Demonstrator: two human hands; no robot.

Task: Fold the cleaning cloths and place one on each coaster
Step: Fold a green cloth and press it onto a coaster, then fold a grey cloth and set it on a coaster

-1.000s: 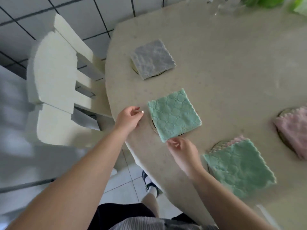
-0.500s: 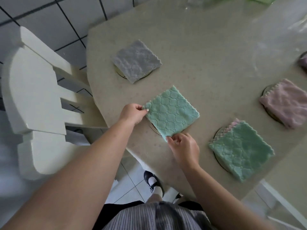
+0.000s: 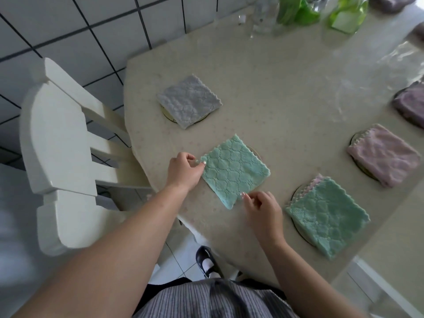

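A folded green cloth [image 3: 234, 172] lies over a coaster [image 3: 255, 151] whose rim peeks out at its far right side. My left hand [image 3: 184, 172] pinches the cloth's left corner. My right hand [image 3: 261, 208] pinches its near corner. Further back, a folded grey cloth [image 3: 189, 101] covers another coaster [image 3: 168, 114]. To the right, a green-and-pink folded cloth [image 3: 327, 215] sits on a coaster [image 3: 298, 230], and a pink cloth [image 3: 384, 159] on a coaster [image 3: 354, 138] beyond it. A dark purple cloth [image 3: 410, 105] lies at the right edge.
The beige table [image 3: 275, 88] ends close to my body. A white chair [image 3: 59, 152] stands at the left against the table edge. Green packets [image 3: 321, 10] and a clear glass item [image 3: 263, 17] stand at the far side. Tiled floor lies below.
Both hands stay at the middle green cloth's corners, which has shifted slightly so the coaster rim shows. The camera has pulled back and tilted, showing more of the table.
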